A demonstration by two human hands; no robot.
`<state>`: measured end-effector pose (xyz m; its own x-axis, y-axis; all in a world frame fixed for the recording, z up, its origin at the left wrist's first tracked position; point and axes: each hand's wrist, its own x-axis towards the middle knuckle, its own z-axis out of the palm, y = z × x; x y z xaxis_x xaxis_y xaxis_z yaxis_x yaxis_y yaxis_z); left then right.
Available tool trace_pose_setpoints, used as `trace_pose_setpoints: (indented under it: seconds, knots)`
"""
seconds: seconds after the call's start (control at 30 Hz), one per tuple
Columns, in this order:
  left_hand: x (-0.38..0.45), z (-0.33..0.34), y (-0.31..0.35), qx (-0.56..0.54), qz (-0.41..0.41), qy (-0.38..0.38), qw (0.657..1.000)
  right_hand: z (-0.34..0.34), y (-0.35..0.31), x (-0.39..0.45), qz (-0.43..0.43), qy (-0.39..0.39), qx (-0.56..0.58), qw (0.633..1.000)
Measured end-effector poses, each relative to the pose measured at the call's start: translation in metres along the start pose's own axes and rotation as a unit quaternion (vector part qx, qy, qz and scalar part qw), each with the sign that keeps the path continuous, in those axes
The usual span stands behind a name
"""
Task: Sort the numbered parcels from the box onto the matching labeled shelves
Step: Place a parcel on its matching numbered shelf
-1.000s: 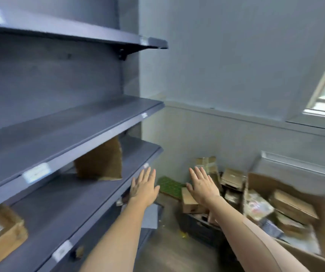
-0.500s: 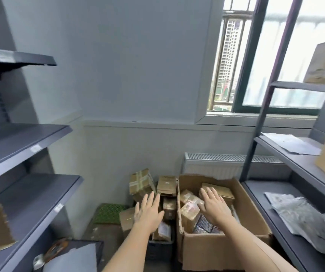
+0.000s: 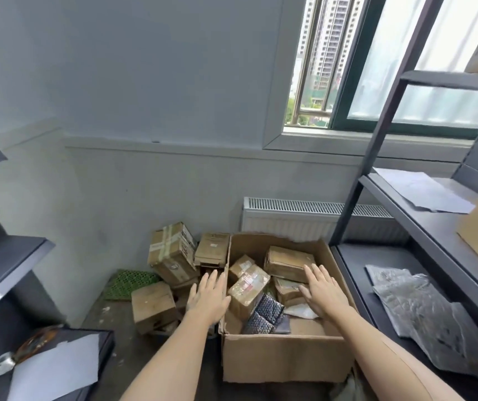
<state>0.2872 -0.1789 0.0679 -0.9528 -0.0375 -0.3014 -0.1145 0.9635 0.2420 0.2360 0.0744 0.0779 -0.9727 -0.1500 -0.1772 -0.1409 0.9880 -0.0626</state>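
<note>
An open cardboard box (image 3: 284,357) stands on the floor below the window, holding several small brown parcels and dark patterned packets (image 3: 266,314). A taped parcel (image 3: 248,287) lies near its left wall. My left hand (image 3: 209,296) hovers over the box's left rim, fingers spread, holding nothing. Over the parcels at the right side of the box is my right hand (image 3: 323,290), flat and empty. Dark grey shelves stand on the left (image 3: 3,267) and on the right (image 3: 422,224).
More brown parcels (image 3: 171,253) are piled on the floor left of the box, beside a green mat (image 3: 128,283). A white radiator (image 3: 298,218) sits behind. Grey plastic mailers (image 3: 417,311) lie on the lower right shelf, and a white sheet (image 3: 55,369) on the low left shelf.
My view has swung right from the left shelves to the box on the floor. Both empty hands have come forward and down over the box.
</note>
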Motion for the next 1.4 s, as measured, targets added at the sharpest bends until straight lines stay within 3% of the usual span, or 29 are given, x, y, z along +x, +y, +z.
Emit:
trace_pose_setpoints:
  seconds: [0.33,0.7,1.0,1.4]
  knots:
    - [0.095,0.016,0.036,0.01,0.043,-0.038,0.998,0.024,0.051,0.061,0.037,-0.048,0.008,0.998]
    - [0.244,0.037,0.042,-0.016,0.052,-0.071,0.996,0.036,0.068,0.196,0.043,-0.123,-0.037,0.991]
    - [0.271,0.127,0.014,-0.027,0.027,-0.162,0.986,0.137,0.072,0.258,0.012,-0.229,-0.032,0.973]
    - [0.302,0.248,0.024,-0.038,-0.006,-0.203,0.979,0.266,0.079,0.324,-0.091,-0.324,0.0,0.942]
